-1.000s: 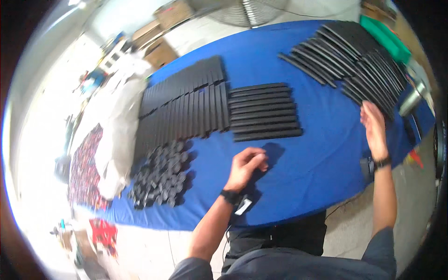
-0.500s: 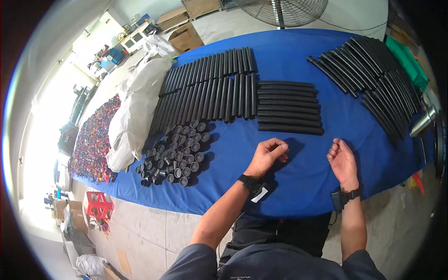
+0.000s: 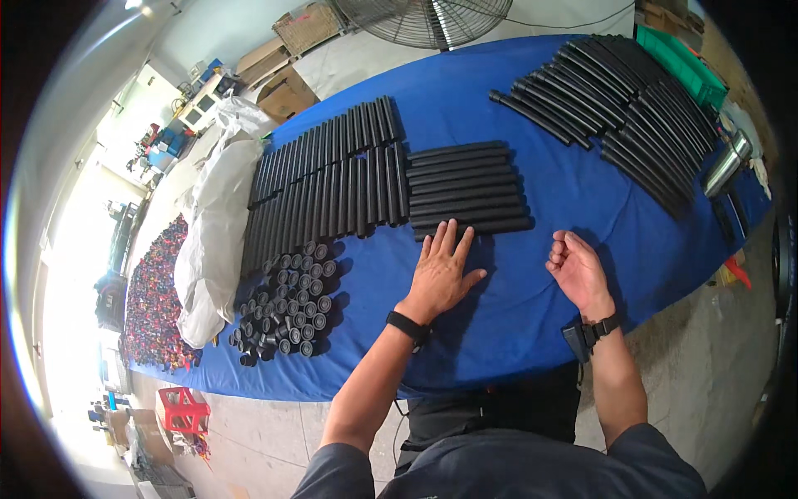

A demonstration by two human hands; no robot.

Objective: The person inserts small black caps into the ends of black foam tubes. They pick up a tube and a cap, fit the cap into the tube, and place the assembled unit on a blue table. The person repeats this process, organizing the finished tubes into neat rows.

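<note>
My left hand (image 3: 439,274) is open, its fingers spread, palm down. Its fingertips reach the nearest of several short black tubes (image 3: 470,194), which lie side by side in a crosswise block. To the right, my right hand (image 3: 579,270) rests over the blue cloth with its fingers curled in and nothing seen in them. Left of the crosswise block, two rows of black tubes (image 3: 332,195) lie pointing away from me. Nearer to me than those rows is a loose cluster of round black caps (image 3: 301,291) with ringed faces.
The blue cloth (image 3: 507,333) covers the table. More black tubes (image 3: 615,91) lie at the far right by a green bin (image 3: 682,66) and a shiny metal cylinder (image 3: 727,164). A white sack (image 3: 216,241) and a heap of small multicoloured pieces (image 3: 158,291) are at left. Beyond stands a fan (image 3: 424,17).
My left hand has moved forward from the bare cloth to the nearest crosswise tube and spread its fingers. My right hand stays curled at the right. The whole view has shifted somewhat.
</note>
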